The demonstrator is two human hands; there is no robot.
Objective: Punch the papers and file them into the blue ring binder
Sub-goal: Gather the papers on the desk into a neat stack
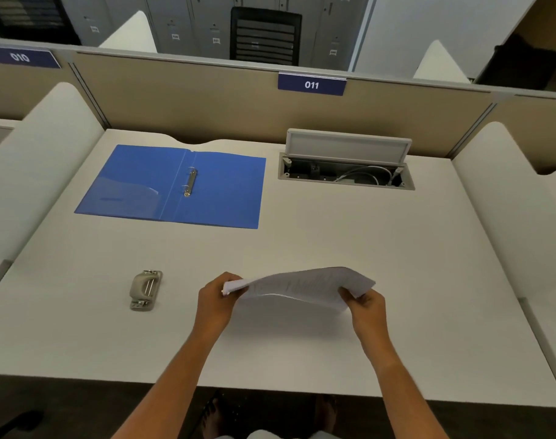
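Left hand [218,301], right hand [367,308]: bowed papers [298,286]

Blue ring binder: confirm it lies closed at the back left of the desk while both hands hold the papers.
Not closed. The head view shows the blue ring binder lying open, rings exposed, at the back left of the desk while the left hand and right hand hold the papers.

Bare desk [302,242] between papers [298,288] and binder [175,185]
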